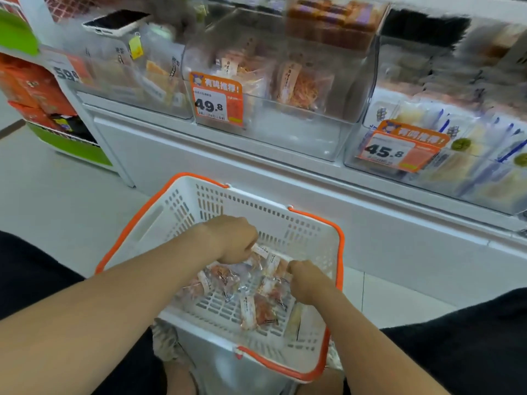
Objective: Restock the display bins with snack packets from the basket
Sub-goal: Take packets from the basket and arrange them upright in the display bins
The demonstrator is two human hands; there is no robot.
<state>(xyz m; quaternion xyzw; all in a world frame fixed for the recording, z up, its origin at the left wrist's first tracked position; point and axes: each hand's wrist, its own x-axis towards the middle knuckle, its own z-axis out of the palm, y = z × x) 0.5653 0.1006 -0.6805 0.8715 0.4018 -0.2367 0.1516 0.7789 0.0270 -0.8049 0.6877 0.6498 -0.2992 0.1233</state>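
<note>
1. Your left grip (234,241) is down inside the basket (182,208), fingers curled tight, and it is pinching a white-labelled packet (261,250) that sticks out just beside the knuckles.
2. Your right grip (306,280) is also in the basket, near the left one and slightly closer to you. Its fingers are curled down into the pile and the tips are hidden, so I cannot tell whether it has hold of anything.
3. The snack packets (225,279) lie loose on the basket floor. They are clear wrappers with orange-red contents and white label strips, bunched under and between your two grips, and a few more (258,312) are nearer to you.
4. The basket is white with an orange rim, low in front of you between your dark-clothed legs and close to the white cabinet (256,178) that carries the bins.
5. The middle display bin (299,132) is clear plastic and holds only a few packets of the same kind toward its back. An orange price tag (216,99) reading 49.8 hangs on its front.
6. The right bin (467,178) is full of blue-and-white packets and has a 45.8 tag (399,146).
7. The left bin (128,81) holds pale packets, and a phone (117,21) lies on top of it.
</note>
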